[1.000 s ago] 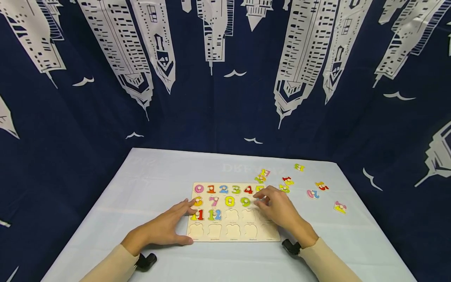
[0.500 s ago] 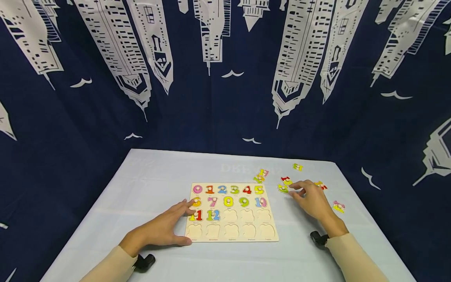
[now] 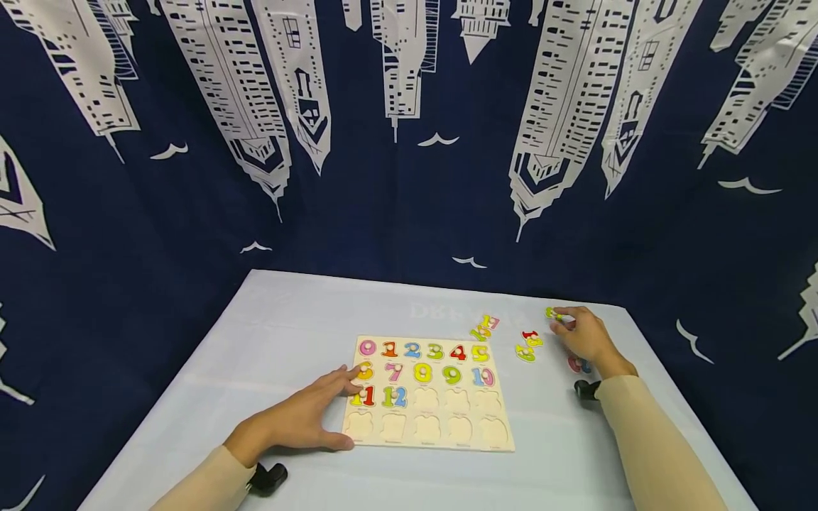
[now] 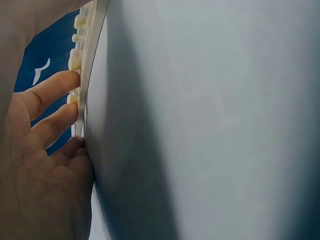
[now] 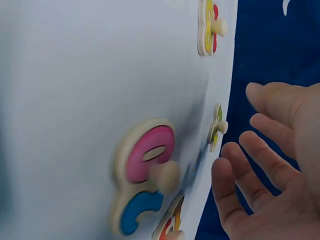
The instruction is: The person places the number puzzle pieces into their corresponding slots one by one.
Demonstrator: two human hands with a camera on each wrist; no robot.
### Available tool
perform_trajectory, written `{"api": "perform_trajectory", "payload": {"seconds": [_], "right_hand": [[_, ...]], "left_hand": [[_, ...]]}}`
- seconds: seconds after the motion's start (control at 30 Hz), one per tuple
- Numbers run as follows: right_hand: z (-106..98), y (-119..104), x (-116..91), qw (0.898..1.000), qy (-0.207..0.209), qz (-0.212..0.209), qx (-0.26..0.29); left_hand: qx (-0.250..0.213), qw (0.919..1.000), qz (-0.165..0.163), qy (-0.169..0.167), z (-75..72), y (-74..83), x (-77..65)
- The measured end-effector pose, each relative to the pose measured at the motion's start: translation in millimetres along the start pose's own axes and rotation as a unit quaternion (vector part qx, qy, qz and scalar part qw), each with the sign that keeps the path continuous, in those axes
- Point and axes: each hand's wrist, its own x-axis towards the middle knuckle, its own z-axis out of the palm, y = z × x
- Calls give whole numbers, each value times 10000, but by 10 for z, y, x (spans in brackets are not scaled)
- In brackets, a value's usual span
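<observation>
A wooden number puzzle board [image 3: 410, 427] lies on the white table, with knobbed numbers 0 to 12 in its upper rows and bare recesses below. My left hand [image 3: 297, 415] rests at its left side, fingertips touching the board and thumb by the near corner; the left wrist view shows its fingers [image 4: 55, 87] against the board edge. At the far right, my right hand [image 3: 589, 339] reaches over a green-and-yellow number piece [image 3: 550, 312]. In the right wrist view its loosely bent fingers stand apart from that knobbed piece [image 5: 216, 129]. A pink-and-blue 20 piece [image 3: 575, 364] lies below the right hand, partly covered.
Loose pieces lie right of the board: a 17 piece [image 3: 491, 323], a yellow piece [image 3: 481, 333], a red-and-yellow piece [image 3: 532, 338] and a green-and-yellow one [image 3: 525, 353]. An orange-red piece [image 5: 172, 220] shows in the right wrist view. A dark blue printed curtain [image 3: 358, 213] hangs behind the table.
My right hand has left the board, where the 10 piece now sits in its recess, and moved right past the loose pieces to the far green-and-yellow piece. My left hand stays put.
</observation>
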Motion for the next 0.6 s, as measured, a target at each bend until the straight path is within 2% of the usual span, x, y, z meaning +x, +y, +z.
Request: {"api": "perform_trajectory", "payload": {"seconds": [0.1, 0.3, 0.4, 0.6], "right_hand": [[1, 22, 86, 9998, -196, -42, -62], [58, 94, 116, 9977, -562, -130, -342], [96, 120, 112, 9979, -433, -197, -435], [130, 84, 152, 9991, 120, -196, -351]], "left_hand": [[-14, 10000, -30, -13, 4, -4, 17], [-88, 10000, -41, -16, 40, -3, -4], [-92, 9999, -34, -42, 47, -3, -9], [22, 10000, -22, 11, 15, -10, 8]]}}
